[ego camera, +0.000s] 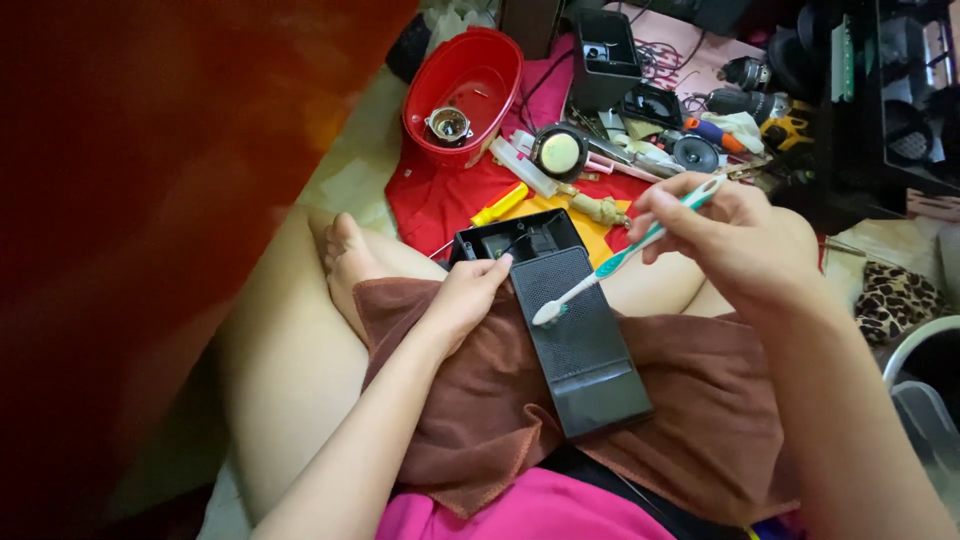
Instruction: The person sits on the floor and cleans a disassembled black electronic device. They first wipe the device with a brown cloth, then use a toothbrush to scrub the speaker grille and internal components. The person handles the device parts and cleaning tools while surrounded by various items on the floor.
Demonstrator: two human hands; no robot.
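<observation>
1. A brown towel [690, 420] covers your lap, filling the picture from 4 to 7 o'clock, and it carries everything you are working on.
2. A red cloth [440, 200] lies on the floor toward 12 o'clock, littered with tools and parts.
3. A black speaker case [585, 350] rests on the towel near the centre, its long side running from 11 to 5 o'clock, with the mesh grille facing up and an open section at its far end.
4. A red bowl [500, 60] sits at 12 o'clock with a small metal part inside.
5. Your right hand [735, 235], at 2 o'clock, is closed around the handle of a toothbrush.
6. Your left hand [465, 295], at about 10 o'clock from the case, lies loosely open, its fingertips pressing the case's upper left edge.
7. The toothbrush [625, 258] slants down toward 8 o'clock, its bristles touching the grille.
8. A yellow screwdriver [500, 205] lies on the red cloth, just at 11 o'clock of the case.
</observation>
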